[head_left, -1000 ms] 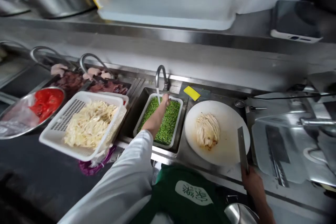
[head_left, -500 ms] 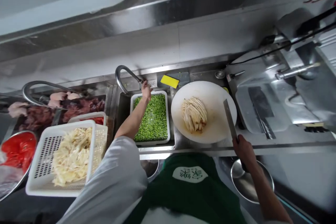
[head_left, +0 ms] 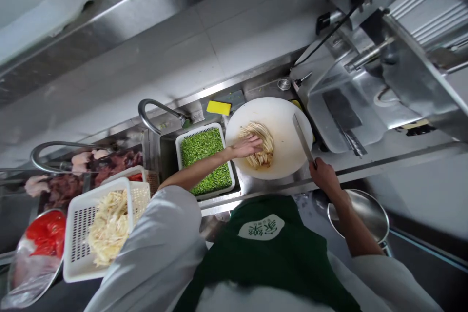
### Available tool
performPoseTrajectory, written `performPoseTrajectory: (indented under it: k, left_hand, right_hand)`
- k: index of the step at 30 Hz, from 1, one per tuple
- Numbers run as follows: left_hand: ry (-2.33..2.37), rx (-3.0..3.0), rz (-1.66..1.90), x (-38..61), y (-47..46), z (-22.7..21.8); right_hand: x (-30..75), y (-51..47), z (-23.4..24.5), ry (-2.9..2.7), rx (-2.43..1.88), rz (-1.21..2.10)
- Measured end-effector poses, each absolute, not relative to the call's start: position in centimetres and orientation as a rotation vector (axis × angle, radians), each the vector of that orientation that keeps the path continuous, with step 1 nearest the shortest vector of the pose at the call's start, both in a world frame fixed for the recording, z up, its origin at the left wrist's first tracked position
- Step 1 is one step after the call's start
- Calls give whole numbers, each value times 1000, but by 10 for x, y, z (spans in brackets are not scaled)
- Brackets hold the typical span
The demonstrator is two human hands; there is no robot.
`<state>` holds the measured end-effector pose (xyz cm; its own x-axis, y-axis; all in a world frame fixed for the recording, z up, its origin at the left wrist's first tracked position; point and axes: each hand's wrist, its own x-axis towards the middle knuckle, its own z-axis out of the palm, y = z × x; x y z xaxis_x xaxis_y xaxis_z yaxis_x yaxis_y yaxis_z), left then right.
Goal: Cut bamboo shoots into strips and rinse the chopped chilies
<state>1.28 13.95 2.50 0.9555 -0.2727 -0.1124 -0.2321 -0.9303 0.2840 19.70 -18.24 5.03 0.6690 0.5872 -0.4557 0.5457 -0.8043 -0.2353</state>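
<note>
1. A tray of chopped greens [head_left: 206, 161] sits in the sink.
2. The left hand [head_left: 246, 146] rests, fingers outstretched and gripping nothing, on the pile of pale strips [head_left: 265, 155], mid round white board [head_left: 285, 114].
3. The right hand [head_left: 323, 178] has its fingers wrapped round the cleaver [head_left: 302, 137], whose blade lies over the board's right side.

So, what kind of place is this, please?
Most likely a restaurant prep kitchen: a steel counter with a sink tap, a basket of chopped greens, a basket of pale shreds, and a round white cutting board where the right hand holds a cleaver.
</note>
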Motion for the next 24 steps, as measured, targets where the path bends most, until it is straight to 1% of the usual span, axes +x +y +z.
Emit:
performPoseTrajectory:
  k: [8, 11, 15, 20, 22, 24]
  left_hand:
    - [-668, 2852, -481, 13, 123, 35]
    - [-710, 2802, -522, 6, 120, 39]
    - [-674, 2794, -479, 3, 130, 39]
    - [-619, 2823, -641, 50, 147, 30]
    - [-514, 2802, -687, 75, 142, 23]
    - [-274, 2805, -672, 94, 127, 15]
  right_hand:
    - [205, -188, 47, -958, -2734, 903]
    - [207, -190, 44, -986, -2731, 899]
    - [207, -190, 41, -1034, -2722, 862]
    - [213, -190, 43, -1014, -2716, 912]
    - [217, -190, 47, -1012, -2717, 933]
    - [219, -191, 51, -1013, -2715, 929]
